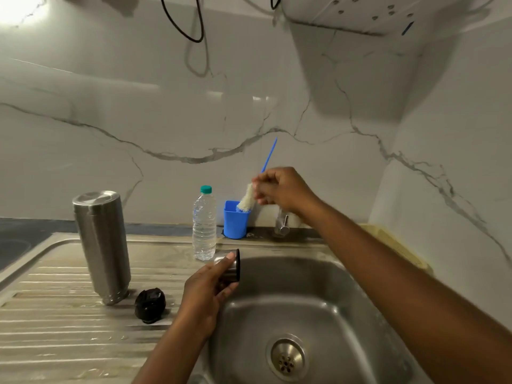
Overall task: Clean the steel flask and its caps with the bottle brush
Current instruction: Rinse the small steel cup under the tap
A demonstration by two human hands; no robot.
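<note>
- Marble-veined wall tiles (138, 120) back the steel sink (346, 300); 1 black cable (194, 29) loops down from above.
- Ribbed drainboard (55, 314) lies to your left and looks wet and streaked. The basin is dry-looking, with the drain (288, 358) open.
- Steel flask (101, 245) stands upright on the drainboard, apparently mouth down, well apart from both hands.
- Black cap (150, 304) lies on the drainboard just beside the flask's foot, untouched.
- Left hand (205, 295) grips the steel cap (231, 268) over the basin's left edge, fingers wrapped round it, its open side turned right.
- Right hand (282, 189) pinches the bottle brush (246, 199) just above the bristles. The blue handle sticks up behind your knuckles, and the bristle tip is at the mouth of the blue cup (235, 220).
- Clear water bottle (204, 225) stands just beside the blue cup, and the tap (282, 225) sits partly hidden under your right wrist.
- Step in hand, as judged: loading or fetching the brush for the 1st cap. Whether the cup holds soap cannot be told.
- Next move calls for bringing the brush clear of the cup rim, lining the bristles with the cap's opening, and keeping the cap over the basin so drips fall in.
</note>
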